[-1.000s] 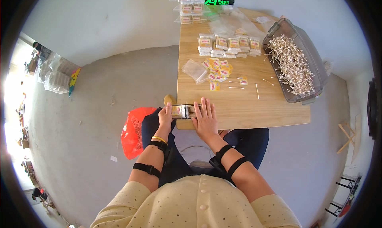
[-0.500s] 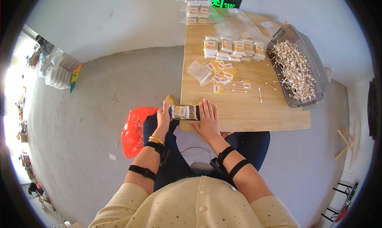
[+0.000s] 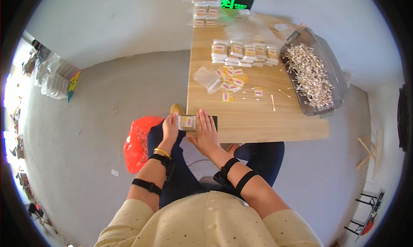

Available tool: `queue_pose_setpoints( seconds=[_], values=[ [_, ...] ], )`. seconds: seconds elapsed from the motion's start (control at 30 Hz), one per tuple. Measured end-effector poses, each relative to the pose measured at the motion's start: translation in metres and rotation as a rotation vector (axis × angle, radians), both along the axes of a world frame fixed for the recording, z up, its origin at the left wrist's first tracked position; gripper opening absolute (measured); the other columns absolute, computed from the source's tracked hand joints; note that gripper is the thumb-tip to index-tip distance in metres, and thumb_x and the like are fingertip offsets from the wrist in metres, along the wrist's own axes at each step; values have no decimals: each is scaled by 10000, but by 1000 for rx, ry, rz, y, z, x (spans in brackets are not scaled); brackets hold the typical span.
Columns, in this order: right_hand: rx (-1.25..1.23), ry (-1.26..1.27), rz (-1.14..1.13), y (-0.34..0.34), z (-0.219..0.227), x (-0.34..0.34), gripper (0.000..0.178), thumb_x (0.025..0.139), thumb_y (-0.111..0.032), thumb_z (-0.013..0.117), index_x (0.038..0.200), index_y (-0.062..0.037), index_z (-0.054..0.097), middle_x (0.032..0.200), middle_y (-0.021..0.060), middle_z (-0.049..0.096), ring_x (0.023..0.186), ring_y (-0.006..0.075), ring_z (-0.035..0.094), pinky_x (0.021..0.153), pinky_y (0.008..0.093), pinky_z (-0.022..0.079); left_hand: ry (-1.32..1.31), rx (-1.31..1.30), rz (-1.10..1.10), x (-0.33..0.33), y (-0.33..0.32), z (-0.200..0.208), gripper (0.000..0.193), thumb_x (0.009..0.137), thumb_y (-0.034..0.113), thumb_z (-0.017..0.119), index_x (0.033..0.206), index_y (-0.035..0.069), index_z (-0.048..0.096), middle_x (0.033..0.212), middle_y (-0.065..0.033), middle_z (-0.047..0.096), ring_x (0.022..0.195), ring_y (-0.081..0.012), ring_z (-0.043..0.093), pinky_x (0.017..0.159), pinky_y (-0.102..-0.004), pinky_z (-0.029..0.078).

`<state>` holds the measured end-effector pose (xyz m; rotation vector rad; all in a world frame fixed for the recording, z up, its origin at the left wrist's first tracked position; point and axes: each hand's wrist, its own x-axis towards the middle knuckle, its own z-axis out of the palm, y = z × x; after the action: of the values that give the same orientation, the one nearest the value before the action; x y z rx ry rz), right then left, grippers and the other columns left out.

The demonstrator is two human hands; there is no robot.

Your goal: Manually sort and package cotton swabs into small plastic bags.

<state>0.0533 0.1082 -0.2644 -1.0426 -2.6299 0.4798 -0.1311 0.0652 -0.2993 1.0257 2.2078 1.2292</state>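
Note:
At the table's near left corner lies a small flat pack of cotton swabs (image 3: 187, 123) with a yellow-and-white card, on a black holder (image 3: 215, 123). My left hand (image 3: 170, 127) grips the pack's left end, thumb along the edge. Flat across the pack's right part rests my right hand (image 3: 206, 133), its fingers stretched out together and thumb apart. They hide that side of the pack and much of the holder, whose end shows to their right.
Loose printed cards (image 3: 233, 78), clear bags (image 3: 208, 79) and stray swabs (image 3: 272, 102) lie further up the table (image 3: 258, 124). Filled packs (image 3: 249, 53) are stacked behind. A grey bin (image 3: 335, 74) of swabs stands right. Left on the floor is a red bag (image 3: 133, 146).
My right hand has slid left over the pack and now covers its right part, leaving the holder's black end exposed. The whole view has shifted slightly. My left hand stays at the pack's left end.

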Motion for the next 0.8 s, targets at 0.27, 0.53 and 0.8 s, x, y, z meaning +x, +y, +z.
queue_pose_setpoints(
  seconds=[0.27, 0.53, 0.8],
  values=[
    [91, 119, -290, 94, 19, 103, 618, 834, -148, 746, 1413, -84, 540, 1450, 166, 485, 1326, 384, 460, 1095, 511, 388, 44, 131, 213, -38, -20, -1, 340, 1078, 360, 514, 1091, 24, 567, 940, -83, 569, 863, -207, 579, 765, -357, 503],
    [206, 5, -418, 168, 25, 137, 324, 827, -153, 761, 1142, -167, 685, 1290, 71, 550, 1221, 315, 510, 1008, 465, 426, 336, 233, -266, 88, 19, 81, 251, 928, 135, 644, 1154, 41, 586, 1153, -164, 591, 1124, -371, 537, 994, -496, 409],
    [128, 197, -337, 173, 26, 121, 121, 835, -149, 770, 930, -167, 697, 1098, 42, 571, 1105, 291, 540, 932, 446, 433, 389, 118, -705, 153, 52, 78, 544, 931, 245, 672, 1380, 10, 475, 1454, -200, 455, 1376, -411, 417, 1152, -519, 331]
  ],
)
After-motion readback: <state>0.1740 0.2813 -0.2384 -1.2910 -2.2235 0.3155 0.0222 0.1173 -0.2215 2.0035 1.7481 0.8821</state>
